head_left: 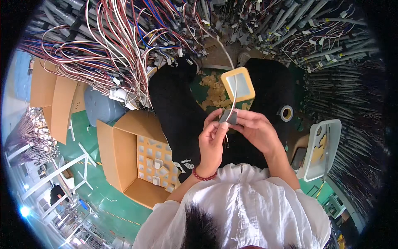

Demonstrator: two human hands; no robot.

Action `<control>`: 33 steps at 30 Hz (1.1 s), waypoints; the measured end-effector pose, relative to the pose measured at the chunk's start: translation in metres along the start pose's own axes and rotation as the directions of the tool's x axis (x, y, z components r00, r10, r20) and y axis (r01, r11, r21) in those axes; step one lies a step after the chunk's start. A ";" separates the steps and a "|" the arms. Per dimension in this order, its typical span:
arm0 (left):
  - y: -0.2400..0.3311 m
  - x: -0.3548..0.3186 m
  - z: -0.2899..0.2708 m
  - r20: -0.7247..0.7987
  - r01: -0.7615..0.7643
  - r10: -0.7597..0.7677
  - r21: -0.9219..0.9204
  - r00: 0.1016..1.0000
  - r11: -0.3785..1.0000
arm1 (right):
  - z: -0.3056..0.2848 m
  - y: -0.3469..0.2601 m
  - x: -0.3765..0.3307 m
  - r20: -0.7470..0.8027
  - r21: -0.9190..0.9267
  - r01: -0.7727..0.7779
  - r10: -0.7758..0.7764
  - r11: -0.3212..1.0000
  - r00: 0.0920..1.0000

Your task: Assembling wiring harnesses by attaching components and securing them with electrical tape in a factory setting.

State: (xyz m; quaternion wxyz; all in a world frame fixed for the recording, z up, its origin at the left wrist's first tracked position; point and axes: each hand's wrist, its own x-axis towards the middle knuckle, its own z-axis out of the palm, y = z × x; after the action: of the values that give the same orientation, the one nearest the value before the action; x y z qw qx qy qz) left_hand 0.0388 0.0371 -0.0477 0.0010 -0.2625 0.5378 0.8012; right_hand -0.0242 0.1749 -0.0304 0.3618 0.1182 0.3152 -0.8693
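Note:
In front of my chest, both hands meet at a small dark grey flat piece, perhaps tape or foam. A thin pale cable comes down from the wire bundles and lies across this piece, with loose wire ends showing below. My left hand pinches the piece and cable, its thumb on top. My right hand has its fingers closed on the piece's right edge. Just beyond the hands is a rounded square panel with a yellow rim and pale middle; the cable passes over it. Fingers hide part of the grey piece.
Dense wire bundles hang across the far side, more at right. An open cardboard box with small white parts stands at left. A tape roll lies on my right leg. A white basket stands at right.

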 end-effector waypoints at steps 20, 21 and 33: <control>0.017 -0.005 0.001 0.234 -0.484 0.431 0.552 0.872 0.679 | -0.020 0.008 0.012 0.107 -0.168 -0.025 0.043 0.985 0.993; 0.016 -0.004 0.000 0.233 -0.484 0.432 0.552 0.871 0.679 | -0.017 0.007 0.012 0.090 -0.239 0.016 0.006 0.971 0.996; 0.017 0.103 -0.043 0.476 0.051 -0.002 -0.090 0.880 0.995 | -0.009 0.017 -0.007 0.082 0.029 -0.033 0.030 0.999 0.996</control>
State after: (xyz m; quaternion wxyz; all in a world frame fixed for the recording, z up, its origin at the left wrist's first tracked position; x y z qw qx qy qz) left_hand -0.0367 -0.0363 -0.0891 0.1307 -0.0653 0.4765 0.8670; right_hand -0.0070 0.1754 -0.0421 0.3861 0.0933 0.2851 -0.8723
